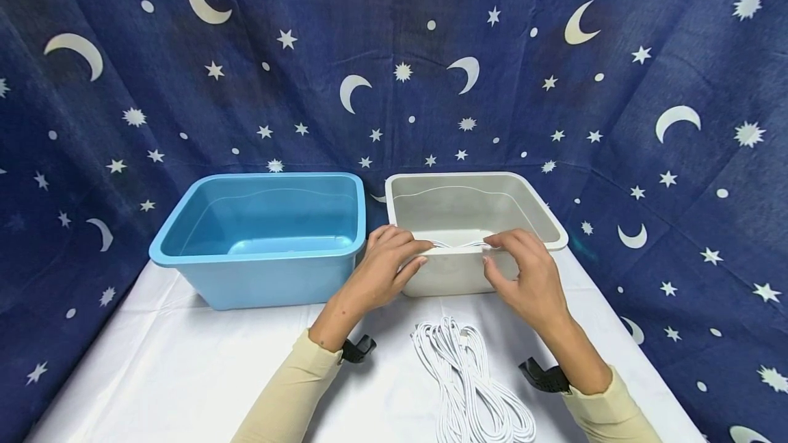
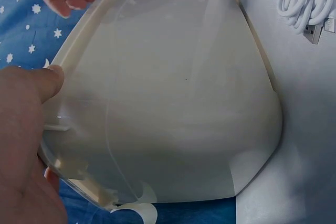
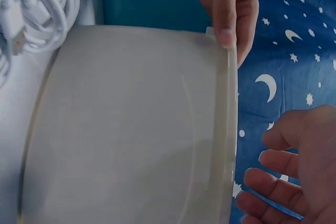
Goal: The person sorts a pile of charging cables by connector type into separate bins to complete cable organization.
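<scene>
My left hand (image 1: 390, 262) is at the front rim of a grey plastic bin (image 1: 449, 277), thumb outside and fingers over the edge. The left wrist view shows that thumb (image 2: 50, 82) against the rim. Farther right along the same edge, my right hand (image 1: 526, 275) hovers with fingers spread. It stands apart from the rim and holds nothing in the right wrist view (image 3: 294, 171). Between the hands, a bit of white cable (image 1: 474, 245) shows inside the bin, mostly hidden by the front wall. A pile of white USB cables (image 1: 462, 381) lies on the table in front.
To the left stands a blue plastic bin (image 1: 265, 282), its visible floor bare. Both bins are on a white-covered table (image 1: 203, 361). Dark blue curtain (image 1: 406, 33) with moons and stars hangs behind and along the sides. A black strap mount (image 1: 544, 374) sits on my right wrist.
</scene>
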The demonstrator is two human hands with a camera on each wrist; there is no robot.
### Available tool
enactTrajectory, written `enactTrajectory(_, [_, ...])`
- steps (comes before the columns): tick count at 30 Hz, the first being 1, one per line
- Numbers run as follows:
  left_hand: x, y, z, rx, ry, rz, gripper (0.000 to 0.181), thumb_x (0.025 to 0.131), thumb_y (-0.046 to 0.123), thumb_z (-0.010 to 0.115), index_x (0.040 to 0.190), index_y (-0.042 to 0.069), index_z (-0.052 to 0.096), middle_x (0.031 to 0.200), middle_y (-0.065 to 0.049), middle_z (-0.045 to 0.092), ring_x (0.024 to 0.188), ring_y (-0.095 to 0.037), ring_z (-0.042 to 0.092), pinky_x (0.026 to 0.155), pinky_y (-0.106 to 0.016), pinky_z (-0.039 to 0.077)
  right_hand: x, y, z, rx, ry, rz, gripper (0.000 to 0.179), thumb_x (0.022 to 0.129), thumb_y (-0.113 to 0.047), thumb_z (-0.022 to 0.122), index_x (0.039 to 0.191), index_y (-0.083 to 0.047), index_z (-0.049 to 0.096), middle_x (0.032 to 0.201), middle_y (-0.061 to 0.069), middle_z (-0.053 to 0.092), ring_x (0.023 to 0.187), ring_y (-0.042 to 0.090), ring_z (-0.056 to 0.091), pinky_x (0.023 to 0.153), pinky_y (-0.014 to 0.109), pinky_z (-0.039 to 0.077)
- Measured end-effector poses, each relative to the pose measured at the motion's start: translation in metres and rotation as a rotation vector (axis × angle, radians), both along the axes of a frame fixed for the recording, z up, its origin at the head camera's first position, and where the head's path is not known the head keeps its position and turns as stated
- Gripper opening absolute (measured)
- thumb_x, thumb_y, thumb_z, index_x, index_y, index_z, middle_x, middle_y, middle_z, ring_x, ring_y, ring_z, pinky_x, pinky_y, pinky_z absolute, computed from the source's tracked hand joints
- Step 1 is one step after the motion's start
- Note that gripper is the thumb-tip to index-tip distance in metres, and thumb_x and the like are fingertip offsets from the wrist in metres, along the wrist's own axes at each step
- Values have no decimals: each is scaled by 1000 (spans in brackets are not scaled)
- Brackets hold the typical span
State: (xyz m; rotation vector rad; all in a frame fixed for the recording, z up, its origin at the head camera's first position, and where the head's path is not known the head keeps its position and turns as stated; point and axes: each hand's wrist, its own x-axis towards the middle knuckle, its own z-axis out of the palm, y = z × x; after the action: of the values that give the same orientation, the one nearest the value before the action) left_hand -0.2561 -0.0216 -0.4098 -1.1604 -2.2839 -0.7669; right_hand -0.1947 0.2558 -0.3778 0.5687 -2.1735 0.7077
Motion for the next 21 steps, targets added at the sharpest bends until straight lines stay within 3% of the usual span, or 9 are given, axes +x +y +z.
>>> enactTrajectory(11, [-1, 0, 0, -4, 7, 1, 29, 111, 29, 57, 134, 20, 73, 108, 5, 67, 115, -17, 57, 117, -48, 30, 21, 3, -19, 22, -38, -13, 25, 84, -9, 80, 108, -5, 77, 107, 6, 73, 105, 30, 64, 94, 40, 45])
enactTrajectory(21, [0, 0, 1, -3, 8, 1, 28, 111, 28, 57, 133, 20, 73, 107, 5, 67, 116, -18, 57, 117, -49, 31, 36, -4, -43, 75, -92, -3, 29, 78, -9, 85, 106, -6, 76, 103, 1, 73, 99, 22, 66, 89, 34, 46])
